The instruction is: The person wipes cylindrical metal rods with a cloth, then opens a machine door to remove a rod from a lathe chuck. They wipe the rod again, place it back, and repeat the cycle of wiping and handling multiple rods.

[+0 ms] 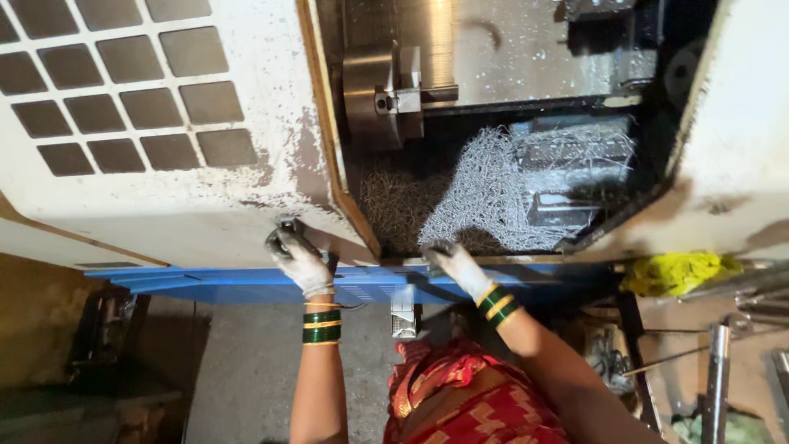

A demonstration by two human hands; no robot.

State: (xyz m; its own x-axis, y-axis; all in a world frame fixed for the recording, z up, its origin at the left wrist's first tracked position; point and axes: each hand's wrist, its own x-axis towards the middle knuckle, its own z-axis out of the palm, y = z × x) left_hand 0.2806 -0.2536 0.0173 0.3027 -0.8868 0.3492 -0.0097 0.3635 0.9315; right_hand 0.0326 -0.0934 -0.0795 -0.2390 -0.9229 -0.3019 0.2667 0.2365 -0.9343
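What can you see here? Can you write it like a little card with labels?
Place: a workshop, seen from above
Machine: a lathe with its sliding door open
Inside: a metal chuck above a heap of curly metal shavings
Left hand: gloved, gripping the door handle
Right hand: gloved, resting on the front edge of the opening
Wrists: green bangles
Nearby: a yellow cloth and metal rods to the right
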